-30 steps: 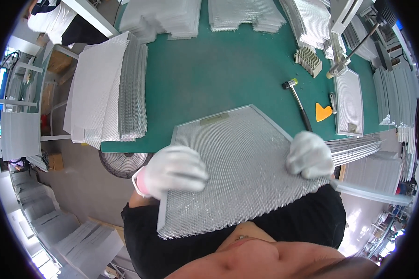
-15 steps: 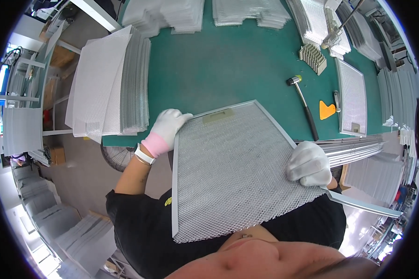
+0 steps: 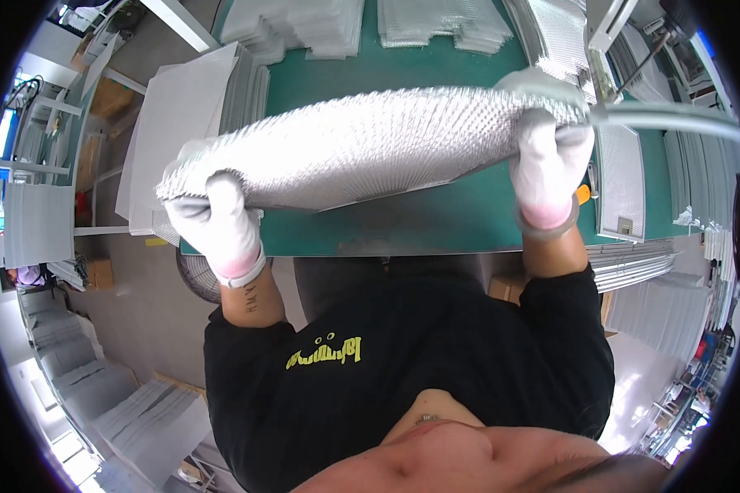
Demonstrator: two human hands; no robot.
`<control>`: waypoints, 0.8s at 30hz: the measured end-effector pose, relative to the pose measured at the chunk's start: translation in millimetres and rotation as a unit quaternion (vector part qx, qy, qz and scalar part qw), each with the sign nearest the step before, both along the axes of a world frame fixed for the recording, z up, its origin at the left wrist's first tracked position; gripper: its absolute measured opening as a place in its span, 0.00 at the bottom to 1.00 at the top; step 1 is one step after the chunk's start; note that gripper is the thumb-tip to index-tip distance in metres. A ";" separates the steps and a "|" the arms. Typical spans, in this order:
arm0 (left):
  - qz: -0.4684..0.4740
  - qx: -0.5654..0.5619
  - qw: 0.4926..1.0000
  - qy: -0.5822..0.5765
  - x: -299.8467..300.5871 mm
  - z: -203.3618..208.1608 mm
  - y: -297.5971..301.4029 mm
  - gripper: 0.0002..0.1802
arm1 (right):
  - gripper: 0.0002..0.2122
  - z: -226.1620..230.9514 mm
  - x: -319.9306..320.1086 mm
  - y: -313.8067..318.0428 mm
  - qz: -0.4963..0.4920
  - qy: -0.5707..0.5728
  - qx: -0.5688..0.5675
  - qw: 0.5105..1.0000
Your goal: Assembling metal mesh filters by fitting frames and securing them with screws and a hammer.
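Note:
A silvery metal mesh filter panel [image 3: 362, 148] is held up in front of me over the green workbench, steeply foreshortened, its bare zigzag mesh edge uppermost in the view. My left hand [image 3: 215, 218], in a white glove with a pink cuff, grips its left end, thumb on the near side. At the other end my right hand [image 3: 544, 164], gloved alike, is closed around the panel's corner. From beside that hand a loose grey frame strip [image 3: 666, 117] sticks out to the right, blurred. How the strip joins the panel is hidden.
Mesh sheets stand in a tall stack [image 3: 177, 140] on the left, with more stacks [image 3: 440, 25] at the bench's far side. To the right lie a framed panel [image 3: 621, 189] and a partly hidden orange scraper [image 3: 584, 195]. A floor fan [image 3: 197, 275] sits below the bench's left corner.
The panel has swung up and away from my body to over the bench, its bare mesh edge turning from near me to the top. Both hands now grip its ends; the strip rose with it.

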State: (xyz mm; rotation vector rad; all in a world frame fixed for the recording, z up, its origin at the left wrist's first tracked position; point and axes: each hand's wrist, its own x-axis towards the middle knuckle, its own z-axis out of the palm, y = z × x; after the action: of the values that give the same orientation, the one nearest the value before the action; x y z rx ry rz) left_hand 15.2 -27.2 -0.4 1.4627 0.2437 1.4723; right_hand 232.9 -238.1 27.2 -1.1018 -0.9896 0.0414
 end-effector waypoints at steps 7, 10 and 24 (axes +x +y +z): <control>-0.124 0.101 0.987 -0.019 17.6 9.6 -21.4 0.06 | 0.07 -22.9 16.3 -15.1 0.054 -0.052 0.087 0.993; -0.160 0.186 0.968 -0.047 18.1 13.7 -23.1 0.07 | 0.10 -25.0 14.5 -16.2 0.067 -0.070 0.093 0.991; -0.460 0.296 0.706 0.451 -31.4 -53.7 -17.3 0.32 | 0.03 -33.4 -22.3 -93.4 0.277 -0.256 0.029 0.926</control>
State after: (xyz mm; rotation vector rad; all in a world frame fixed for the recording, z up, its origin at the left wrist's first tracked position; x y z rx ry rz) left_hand -16.2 -44.5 -54.1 2.2585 -0.4054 -0.1103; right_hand 210.5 -331.5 -6.2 -0.7566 -1.7455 0.1894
